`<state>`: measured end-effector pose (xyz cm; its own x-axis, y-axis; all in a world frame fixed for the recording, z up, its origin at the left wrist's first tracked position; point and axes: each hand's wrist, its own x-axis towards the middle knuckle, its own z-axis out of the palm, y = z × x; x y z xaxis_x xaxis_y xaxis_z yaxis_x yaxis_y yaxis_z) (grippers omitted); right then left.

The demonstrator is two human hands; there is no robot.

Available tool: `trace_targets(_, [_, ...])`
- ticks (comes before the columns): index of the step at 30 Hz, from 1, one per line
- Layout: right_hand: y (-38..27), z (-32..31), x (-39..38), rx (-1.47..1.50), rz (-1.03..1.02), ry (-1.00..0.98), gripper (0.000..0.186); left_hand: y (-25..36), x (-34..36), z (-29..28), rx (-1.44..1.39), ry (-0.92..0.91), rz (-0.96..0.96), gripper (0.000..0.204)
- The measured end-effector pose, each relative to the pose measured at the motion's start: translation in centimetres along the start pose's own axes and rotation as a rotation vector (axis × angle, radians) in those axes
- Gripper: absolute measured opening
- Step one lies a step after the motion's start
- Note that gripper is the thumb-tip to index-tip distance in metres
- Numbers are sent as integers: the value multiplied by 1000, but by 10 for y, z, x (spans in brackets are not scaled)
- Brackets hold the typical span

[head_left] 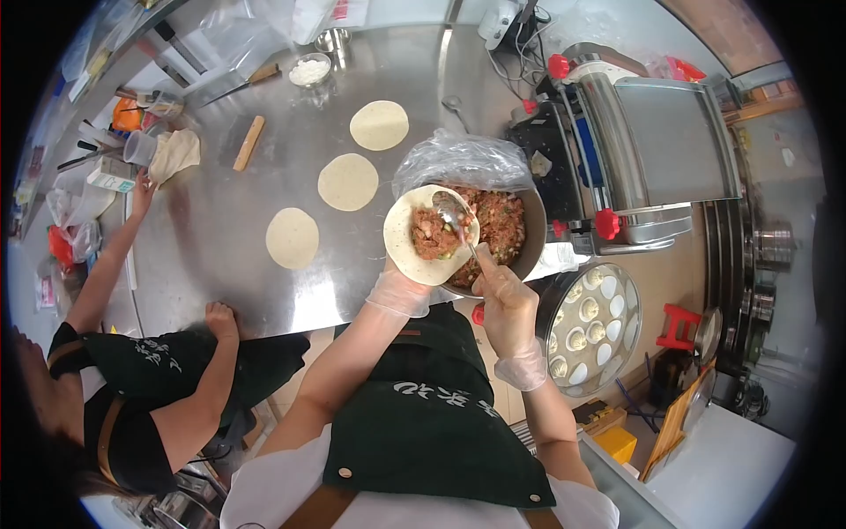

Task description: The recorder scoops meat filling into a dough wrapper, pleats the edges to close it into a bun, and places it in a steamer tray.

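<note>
Filling step: the left hand [401,291] cups a dough round [429,235] while the right hand [504,304] grips a spoon [456,214] pressing meat onto it, near the bench's front edge; folding shut likely follows.

Steel table [220,229] carries three dough rounds [348,182], a filling bowl [520,256] (plastic-draped), perhaps a knife [242,85].
</note>
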<state>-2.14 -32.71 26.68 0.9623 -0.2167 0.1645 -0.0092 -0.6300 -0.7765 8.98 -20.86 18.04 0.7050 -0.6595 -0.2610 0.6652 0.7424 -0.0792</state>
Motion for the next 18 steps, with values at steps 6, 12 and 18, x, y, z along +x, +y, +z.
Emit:
trace_targets(6, [-12,8,-19,-461,-185,74,69,6,9,-30,-91,-88,28,48])
trace_targets(12, [-10,10,-16,-412,-198,133,64,-3,-4,10,-75,28,87,29])
trace_targets(18, [-1,24,-16,-654,-219,111,62,-4,-1,9,-89,44,92,34])
